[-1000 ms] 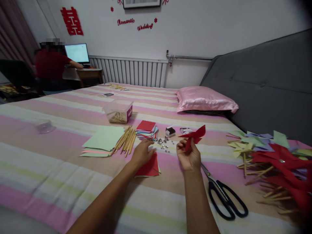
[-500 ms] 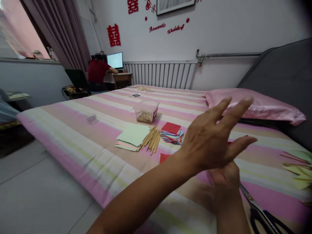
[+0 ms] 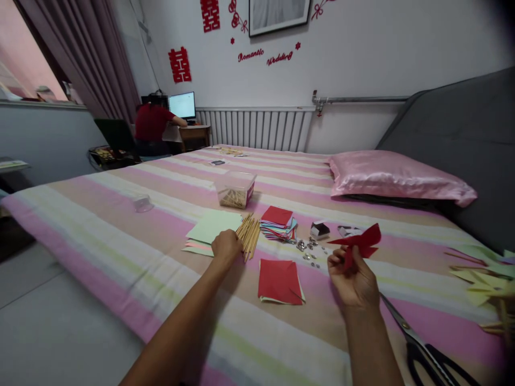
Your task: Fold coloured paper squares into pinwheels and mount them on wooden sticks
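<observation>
In my right hand [image 3: 356, 279], raised over the right part of the bed, the thumb and fingers pinch a folded red paper pinwheel [image 3: 364, 242] with pointed blades. My left hand [image 3: 227, 246] reaches out to the left edge of a bundle of thin wooden sticks [image 3: 250, 238]. Its fingers are curled, and the fingertips are hidden, so I cannot see what they grip. Under and behind that hand lies a stack of pale green paper sheets [image 3: 215, 224]. Between my arms rests a stack of red paper squares [image 3: 279, 281].
Behind are a clear box of short sticks [image 3: 235, 193], a smaller multicoloured paper stack [image 3: 278, 217] and several small metal pieces [image 3: 309, 245]. Black-handled scissors [image 3: 414, 332] lie beside my right forearm. Finished-looking paper pinwheels [image 3: 483, 284] lie far right. A person [image 3: 151, 123] sits at a desk.
My left hand has moved from in front of my right hand, leftward to the stick bundle. The red pinwheel in my right hand is now in plain sight. The view has shifted slightly.
</observation>
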